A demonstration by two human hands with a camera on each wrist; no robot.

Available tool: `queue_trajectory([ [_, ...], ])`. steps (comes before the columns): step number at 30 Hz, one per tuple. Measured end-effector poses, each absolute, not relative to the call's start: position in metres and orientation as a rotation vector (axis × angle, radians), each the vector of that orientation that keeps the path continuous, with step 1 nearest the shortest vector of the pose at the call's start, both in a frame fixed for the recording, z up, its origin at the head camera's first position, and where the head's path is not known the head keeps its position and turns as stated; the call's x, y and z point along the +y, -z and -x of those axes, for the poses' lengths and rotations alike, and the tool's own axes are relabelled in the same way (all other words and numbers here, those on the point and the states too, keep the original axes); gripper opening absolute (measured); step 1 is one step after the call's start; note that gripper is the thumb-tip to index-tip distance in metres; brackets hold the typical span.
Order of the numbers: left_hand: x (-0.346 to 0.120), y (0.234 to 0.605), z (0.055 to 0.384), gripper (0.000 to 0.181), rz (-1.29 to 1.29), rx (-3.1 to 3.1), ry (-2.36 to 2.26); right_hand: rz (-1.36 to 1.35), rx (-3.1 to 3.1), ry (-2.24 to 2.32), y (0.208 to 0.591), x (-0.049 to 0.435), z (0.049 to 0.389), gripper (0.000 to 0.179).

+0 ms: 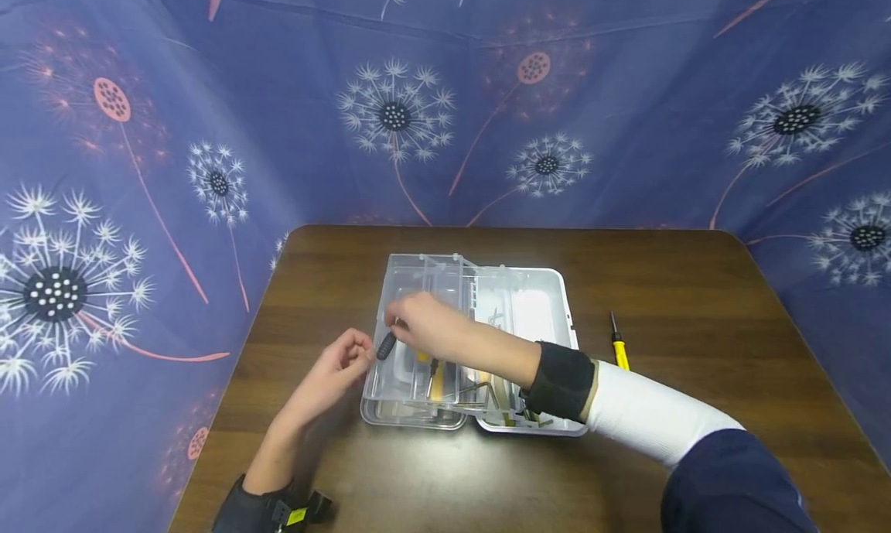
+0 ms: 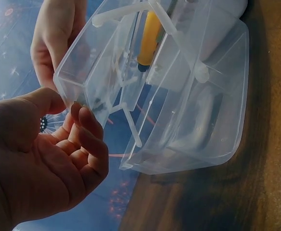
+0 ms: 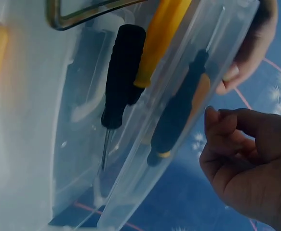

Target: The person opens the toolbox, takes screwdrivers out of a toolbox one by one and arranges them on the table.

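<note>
— Blue cloth printed with dandelions hangs behind a brown worktop, and right in the middle stands the toolbox! White bin on the right side, and on the left the clear tray sits raised on its hinged arms.

— And the hands? Where's the action?

— Both at that tray! Left hand at its outer side, thumb and curled fingers pinching the near corner; that grip is tight, no gap to speak of.

— Right hand?

— Over the tray, by the same outer edge, and what a bend in those fingers! Tips bunched together right at the rim. Whether that grip has hold of the plastic, I cannot tell.

— What's that dark shape just beneath it?

— Dark handle, lying inside the tray against the outer side. From the right wrist you see it through the clear wall, shaft and all, with a black screwdriver and a yellow handle beside one another farther in.

— Anything outside the box?

— One yellow screwdriver, out on the wood to the right, well apart from both hands, tip pointing toward the cloth!
</note>
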State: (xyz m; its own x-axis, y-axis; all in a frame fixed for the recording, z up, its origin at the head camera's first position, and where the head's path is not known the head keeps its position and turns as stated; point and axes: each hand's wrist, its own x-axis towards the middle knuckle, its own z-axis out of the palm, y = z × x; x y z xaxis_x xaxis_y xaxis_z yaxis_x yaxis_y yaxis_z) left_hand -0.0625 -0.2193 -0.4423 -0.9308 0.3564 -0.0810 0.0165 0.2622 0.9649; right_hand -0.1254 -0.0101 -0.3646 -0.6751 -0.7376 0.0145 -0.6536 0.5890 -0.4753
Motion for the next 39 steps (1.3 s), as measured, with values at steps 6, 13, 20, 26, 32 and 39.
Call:
queue_trajectory([
  [6, -0.218, 0.443, 0.062, 0.016, -0.363, 2.253, -1.726, 1.157, 2.623, 0.613, 0.369, -0.02, 0.125, 0.011],
  [13, -0.216, 0.441, 0.062, 0.013, -0.371, 2.24, -1.74, 1.196, 2.623, 0.585, 0.373, -0.025, 0.126, 0.014],
  [20, -0.217, 0.44, 0.062, 0.014, -0.347, 2.246, -1.722, 1.151, 2.595, 0.578, 0.373, -0.027, 0.128, 0.016],
  [26, -0.216, 0.443, 0.062, 0.012, -0.367, 2.249, -1.728, 1.159, 2.639, 0.559, 0.373, -0.028, 0.126, 0.021],
  [32, -0.215, 0.445, 0.061, 0.012, -0.408, 2.243, -1.729, 1.172, 2.709, 0.61, 0.37, -0.022, 0.124, 0.021],
  [39, -0.216, 0.442, 0.061, 0.01, -0.411, 2.251, -1.741, 1.162, 2.772, 0.721, 0.366, -0.008, 0.122, 0.025],
])
